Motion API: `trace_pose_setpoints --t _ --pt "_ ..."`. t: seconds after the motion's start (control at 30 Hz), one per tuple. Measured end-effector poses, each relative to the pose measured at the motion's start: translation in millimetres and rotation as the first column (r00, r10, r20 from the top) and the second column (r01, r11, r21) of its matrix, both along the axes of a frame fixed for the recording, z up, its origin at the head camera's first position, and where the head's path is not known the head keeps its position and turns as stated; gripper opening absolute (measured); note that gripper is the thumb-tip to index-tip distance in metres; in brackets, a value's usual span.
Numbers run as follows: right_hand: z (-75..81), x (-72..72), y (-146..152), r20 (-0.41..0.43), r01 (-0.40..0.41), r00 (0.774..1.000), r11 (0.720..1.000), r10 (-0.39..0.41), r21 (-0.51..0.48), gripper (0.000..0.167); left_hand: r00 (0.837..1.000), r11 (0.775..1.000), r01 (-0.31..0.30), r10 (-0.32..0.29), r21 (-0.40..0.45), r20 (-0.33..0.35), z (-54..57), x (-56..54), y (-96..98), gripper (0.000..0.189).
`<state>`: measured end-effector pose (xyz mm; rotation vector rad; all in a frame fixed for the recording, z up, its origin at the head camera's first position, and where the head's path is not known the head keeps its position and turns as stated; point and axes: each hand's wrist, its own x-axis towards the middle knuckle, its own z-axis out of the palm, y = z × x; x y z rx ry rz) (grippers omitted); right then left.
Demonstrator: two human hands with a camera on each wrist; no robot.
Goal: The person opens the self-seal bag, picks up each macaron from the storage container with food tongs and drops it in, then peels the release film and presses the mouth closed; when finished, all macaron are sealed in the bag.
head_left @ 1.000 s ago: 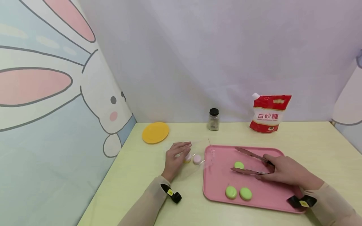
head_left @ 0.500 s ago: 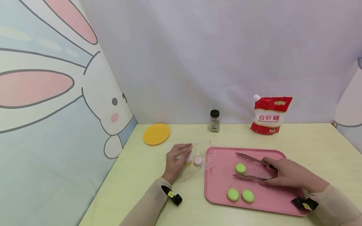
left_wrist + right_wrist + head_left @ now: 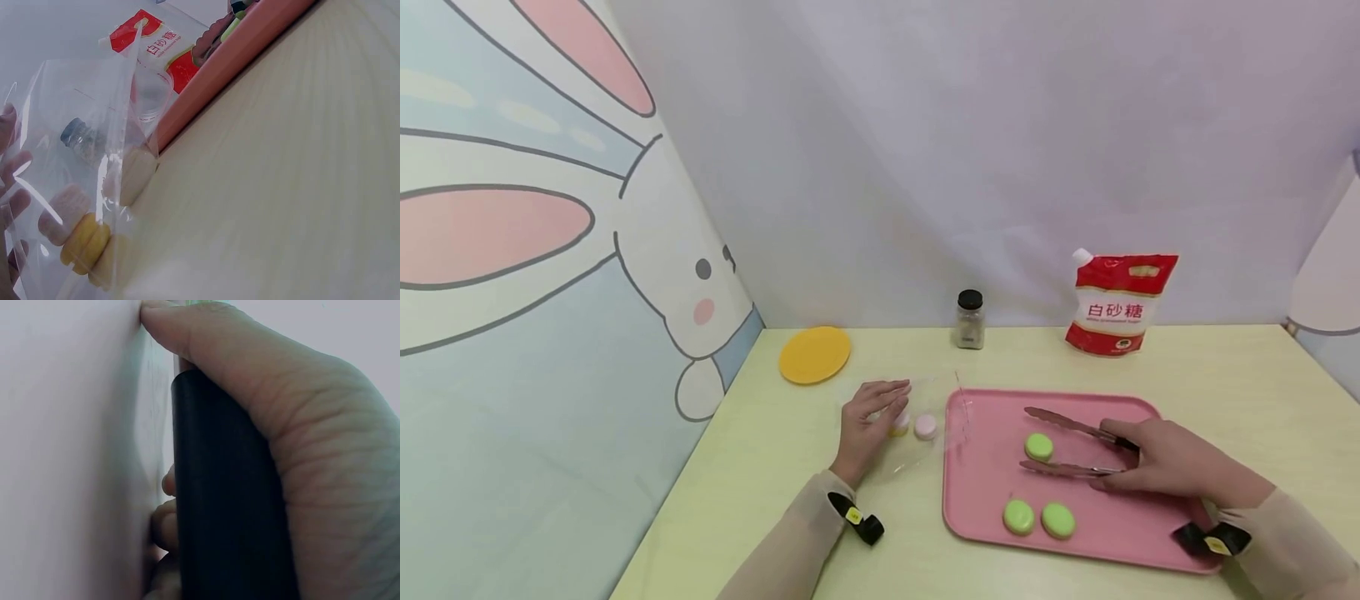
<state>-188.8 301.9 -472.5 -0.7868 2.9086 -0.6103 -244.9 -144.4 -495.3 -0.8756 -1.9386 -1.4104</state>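
Note:
My right hand holds a pair of tongs with brown tips over the pink tray. The tongs' arms stand apart, with a green macaron between them. Two more green macarons lie near the tray's front edge. In the right wrist view the thumb lies along the tongs' black handle. Left of the tray, my left hand holds a clear plastic bag. Inside the bag are pink macarons and a yellow one; its mouth faces the tray.
A yellow plate lies at the back left of the table. A small jar with a black lid stands at the back. Behind the tray stands a red and white sugar pouch.
The tongs have shifted slightly toward the front of the tray, and the lower arm no longer covers the edge of the green macaron. My left hand keeps its place at the bag.

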Motion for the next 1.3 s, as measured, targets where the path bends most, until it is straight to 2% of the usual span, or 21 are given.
trace_pose_setpoints --t 0.13,0.3,0.57,0.8,0.97,1.17,1.3 --pt "-0.6 -0.9 0.2 -0.033 -0.006 0.999 1.000 0.006 -0.003 0.047 1.000 1.000 0.004 -0.004 0.003 -0.008 -0.1 -0.4 -0.1 0.024" --pt "-0.1 -3.1 1.0 -0.063 -0.029 0.998 0.999 0.028 -0.021 0.033 1.000 1.000 0.004 -0.004 -0.002 0.004 -0.1 -1.0 -0.1 0.024" --pt "-1.3 -2.9 3.2 0.006 0.016 1.000 0.999 -0.016 -0.037 0.029 1.000 1.000 -0.002 0.002 -0.003 0.013 -2.6 -0.9 0.9 0.024" --pt "-2.1 -3.1 3.0 0.012 0.014 1.000 0.998 -0.013 -0.062 0.027 1.000 1.000 0.009 -0.009 0.004 -0.026 27.8 16.4 6.5 0.024" --pt "1.6 -2.3 2.8 0.018 0.026 1.000 0.998 -0.025 -0.055 0.028 0.996 1.000 0.014 -0.014 -0.001 -0.083 24.4 11.7 4.9 0.028" --pt "2.8 -4.1 3.5 -0.001 0.030 1.000 0.998 -0.030 -0.062 0.027 1.000 1.000 0.010 -0.010 0.002 -0.029 33.2 15.4 8.3 0.024" --pt "-2.2 -2.3 1.9 -0.006 0.031 0.999 0.997 -0.032 -0.075 0.027 1.000 1.000 0.003 -0.003 0.002 0.001 24.9 13.8 6.6 0.022"
